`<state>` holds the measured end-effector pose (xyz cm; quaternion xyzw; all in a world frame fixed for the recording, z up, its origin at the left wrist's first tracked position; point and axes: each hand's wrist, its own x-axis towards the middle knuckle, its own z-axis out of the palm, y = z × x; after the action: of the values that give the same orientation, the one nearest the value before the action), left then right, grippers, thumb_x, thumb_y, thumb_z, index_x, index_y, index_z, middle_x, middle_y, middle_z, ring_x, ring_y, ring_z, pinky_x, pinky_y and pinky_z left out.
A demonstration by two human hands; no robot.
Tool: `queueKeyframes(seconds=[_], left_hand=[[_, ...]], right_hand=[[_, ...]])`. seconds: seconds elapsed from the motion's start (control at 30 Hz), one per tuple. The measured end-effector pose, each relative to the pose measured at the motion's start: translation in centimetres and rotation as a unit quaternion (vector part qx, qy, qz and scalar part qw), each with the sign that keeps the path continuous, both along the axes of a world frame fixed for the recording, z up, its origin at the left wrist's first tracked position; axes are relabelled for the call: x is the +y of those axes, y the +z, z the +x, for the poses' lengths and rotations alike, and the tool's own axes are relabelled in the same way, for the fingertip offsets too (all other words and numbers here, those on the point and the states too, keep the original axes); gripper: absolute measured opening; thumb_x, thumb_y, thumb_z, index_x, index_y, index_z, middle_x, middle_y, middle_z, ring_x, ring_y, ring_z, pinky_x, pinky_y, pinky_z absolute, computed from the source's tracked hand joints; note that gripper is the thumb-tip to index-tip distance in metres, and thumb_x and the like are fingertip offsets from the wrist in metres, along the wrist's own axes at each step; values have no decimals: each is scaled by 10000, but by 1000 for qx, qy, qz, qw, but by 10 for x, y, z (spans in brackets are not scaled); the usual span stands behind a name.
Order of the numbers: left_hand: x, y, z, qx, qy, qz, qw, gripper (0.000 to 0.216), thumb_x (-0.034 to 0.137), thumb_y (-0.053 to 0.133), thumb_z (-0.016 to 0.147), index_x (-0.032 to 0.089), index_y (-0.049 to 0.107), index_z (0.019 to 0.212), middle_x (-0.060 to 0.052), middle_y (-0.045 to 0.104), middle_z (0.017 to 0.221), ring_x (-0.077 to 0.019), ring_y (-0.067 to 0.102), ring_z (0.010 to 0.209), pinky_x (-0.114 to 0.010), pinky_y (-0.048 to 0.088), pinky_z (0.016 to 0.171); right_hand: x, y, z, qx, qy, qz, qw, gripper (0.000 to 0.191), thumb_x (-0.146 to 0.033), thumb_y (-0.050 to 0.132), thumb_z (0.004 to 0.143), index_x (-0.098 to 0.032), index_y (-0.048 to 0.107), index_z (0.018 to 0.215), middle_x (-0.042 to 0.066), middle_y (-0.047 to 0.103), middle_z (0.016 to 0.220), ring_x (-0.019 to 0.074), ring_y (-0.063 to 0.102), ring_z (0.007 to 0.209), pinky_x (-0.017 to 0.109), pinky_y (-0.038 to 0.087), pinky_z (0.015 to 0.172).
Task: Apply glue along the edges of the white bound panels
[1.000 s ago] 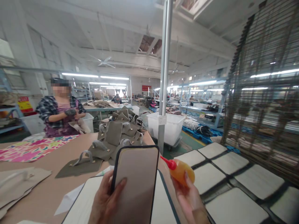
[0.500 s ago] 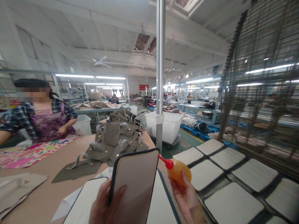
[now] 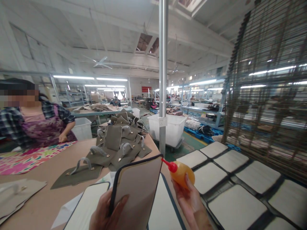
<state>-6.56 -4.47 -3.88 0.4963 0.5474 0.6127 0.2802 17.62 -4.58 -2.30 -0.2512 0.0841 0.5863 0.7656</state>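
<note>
My left hand [image 3: 105, 212] grips a beige rectangular panel [image 3: 139, 188] with a dark bound edge, holding it upright at the bottom centre, thumb across its face. My right hand [image 3: 192, 204] is wrapped round an orange squeeze bottle [image 3: 182, 173] with a red nozzle. The nozzle tip touches the panel's upper right edge. Under both hands lie white panels with dark edging [image 3: 86, 204] on the brown table [image 3: 48, 198].
A heap of olive-grey pieces with handles [image 3: 115, 143] covers the table's middle. A person in a plaid shirt [image 3: 35, 124] works at the far left by a floral cloth [image 3: 26, 158]. White panels [image 3: 230, 179] lie on a rack at right, beside a tall wire rack [image 3: 266, 92]. A steel post [image 3: 163, 76] and white bin [image 3: 170, 127] stand behind.
The view has shifted slightly right and down. The panel has tilted a bit and sunk lower in view; the bottle's nozzle has stayed at its right edge. The person at left has lowered both arms.
</note>
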Motion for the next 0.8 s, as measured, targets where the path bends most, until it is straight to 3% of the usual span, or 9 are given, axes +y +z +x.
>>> queueKeyframes(seconds=[0.17,0.37,0.63,0.8], left_hand=[[-4,-1,3,-11,-8,-1,1000,488,565,757,541,222,653,872,-40,727,846,-275,668,869,-308,542,714],[-7,0,6,-3,21,33,999,441,539,756,543,246,660,858,-20,723,835,-261,667,838,-302,533,729],[6,6,1,36,1,40,999,386,448,753,575,239,634,877,-29,723,836,-247,664,776,-301,523,693],[34,17,-5,-83,21,31,996,486,403,713,697,212,516,1098,-44,696,904,-205,660,782,-295,523,695]], right_hand=[[-3,-1,-1,-12,11,8,1000,108,-199,642,801,-103,659,847,89,707,839,158,681,765,257,563,732],[-3,2,-4,-11,2,17,1000,220,-210,751,696,-110,664,871,80,707,854,182,676,816,292,552,796],[-15,19,-17,4,13,2,1000,190,-189,604,822,-86,646,975,120,700,938,188,679,838,297,556,789],[-31,33,-11,-15,-2,-11,1000,248,-207,512,876,-103,623,1071,135,684,1008,203,674,885,284,574,726]])
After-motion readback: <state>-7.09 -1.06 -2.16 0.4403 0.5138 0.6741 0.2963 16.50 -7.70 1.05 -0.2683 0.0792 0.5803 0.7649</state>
